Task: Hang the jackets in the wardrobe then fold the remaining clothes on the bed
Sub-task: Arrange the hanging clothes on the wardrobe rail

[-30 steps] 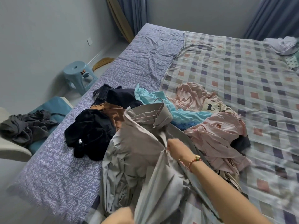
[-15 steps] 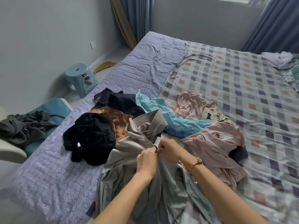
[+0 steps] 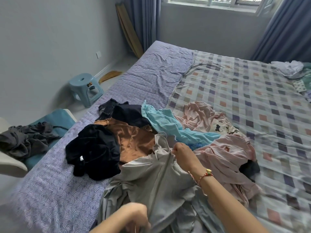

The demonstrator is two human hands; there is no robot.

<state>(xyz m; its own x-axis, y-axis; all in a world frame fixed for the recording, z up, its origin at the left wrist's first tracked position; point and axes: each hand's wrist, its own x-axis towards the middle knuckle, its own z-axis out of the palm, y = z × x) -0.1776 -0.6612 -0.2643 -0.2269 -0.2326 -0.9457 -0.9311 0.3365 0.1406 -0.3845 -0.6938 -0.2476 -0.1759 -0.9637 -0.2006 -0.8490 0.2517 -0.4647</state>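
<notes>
Two hands work the grey jacket (image 3: 146,179), lying limp beside the clothes pile (image 3: 134,140) on the bed (image 3: 151,68): right hand (image 3: 182,153) pinches the zip top, left hand (image 3: 134,217), blurred, grips the hem; thin, light, floppy fabric, likely best taken at collar or shoulders.

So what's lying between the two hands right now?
In the head view, the light grey zip-up jacket: its zipper line runs from the right hand, pinching near the collar, down to the blurred left hand.
</notes>
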